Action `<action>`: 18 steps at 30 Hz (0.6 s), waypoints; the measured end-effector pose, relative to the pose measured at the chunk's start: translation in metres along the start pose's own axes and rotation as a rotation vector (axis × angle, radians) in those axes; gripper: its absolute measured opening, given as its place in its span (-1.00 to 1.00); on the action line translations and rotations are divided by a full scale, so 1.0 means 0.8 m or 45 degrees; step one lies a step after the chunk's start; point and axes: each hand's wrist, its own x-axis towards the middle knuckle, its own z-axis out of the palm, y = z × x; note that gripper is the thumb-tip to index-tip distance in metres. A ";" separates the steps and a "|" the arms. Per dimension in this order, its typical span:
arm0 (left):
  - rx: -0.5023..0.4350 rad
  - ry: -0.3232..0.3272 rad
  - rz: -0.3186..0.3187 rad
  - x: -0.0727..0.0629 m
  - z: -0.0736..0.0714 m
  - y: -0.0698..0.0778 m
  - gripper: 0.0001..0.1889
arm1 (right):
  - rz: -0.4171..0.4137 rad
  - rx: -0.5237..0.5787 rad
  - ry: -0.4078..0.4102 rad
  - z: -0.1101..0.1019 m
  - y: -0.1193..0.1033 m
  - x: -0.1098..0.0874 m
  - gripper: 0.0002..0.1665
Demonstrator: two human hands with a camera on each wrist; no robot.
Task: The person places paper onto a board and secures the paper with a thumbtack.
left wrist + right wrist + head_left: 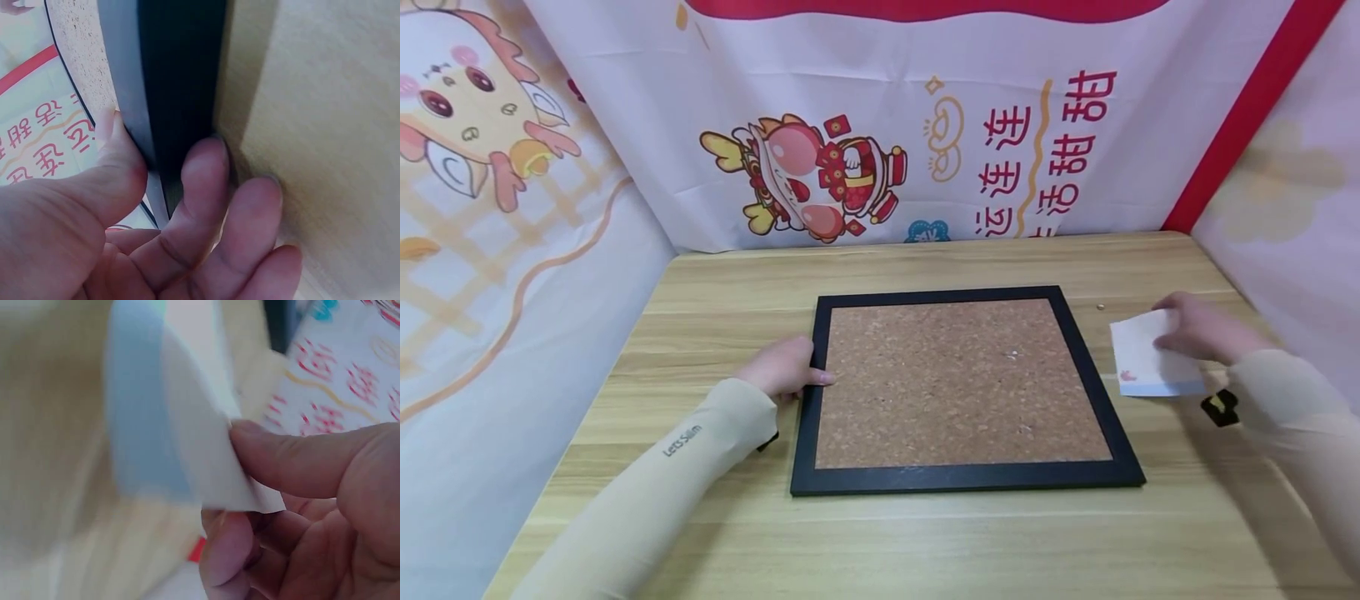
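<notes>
Paper (1137, 354), white with a blue edge, pinched by the right hand (1210, 328) beside the corkboard's right side; left hand (784, 365) grips the corkboard's (962, 387) left edge.

Legible markings: left sleeve and rear cloth.
The left sleeve (662, 471) bears dark lettering (682, 440): "Lets", followed by a second word beginning with S, remaining letters unclear. The rear cloth (917, 92) carries two red lines of Chinese characters, running bottom to top in the head view: "运连连" (1003, 171) and "活甜甜" (1075, 142), the latter preceded by a partly hidden character. The blue badge (928, 232) below holds a cut-off, unreadable character.
</notes>
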 end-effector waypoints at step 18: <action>0.041 0.037 0.002 0.002 0.005 -0.005 -0.59 | 0.051 0.418 0.461 -0.048 -0.072 -0.067 -0.36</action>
